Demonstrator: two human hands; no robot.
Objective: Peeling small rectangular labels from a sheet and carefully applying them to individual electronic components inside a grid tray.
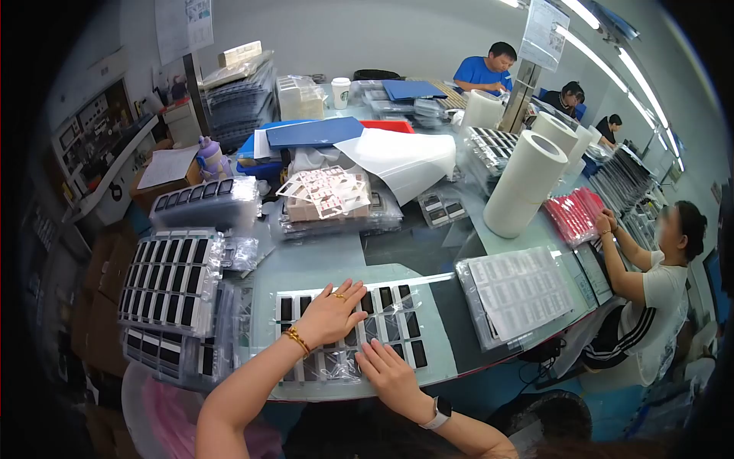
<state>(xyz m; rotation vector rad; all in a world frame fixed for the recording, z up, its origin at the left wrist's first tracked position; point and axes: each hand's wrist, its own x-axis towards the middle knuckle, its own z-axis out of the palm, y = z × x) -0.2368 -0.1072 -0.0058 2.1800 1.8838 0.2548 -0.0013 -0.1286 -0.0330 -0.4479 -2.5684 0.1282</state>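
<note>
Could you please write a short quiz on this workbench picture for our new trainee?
1. What lies beneath the left hand and the right hand?
a) a purple bottle
b) a plastic tray of dark rectangular pieces
c) a red box

2. True or false: the white paper cup lies on its side.

3. Which of the person's own wrists bears the watch?

Key:
1. b
2. False; it stands upright.
3. The right one.
</note>
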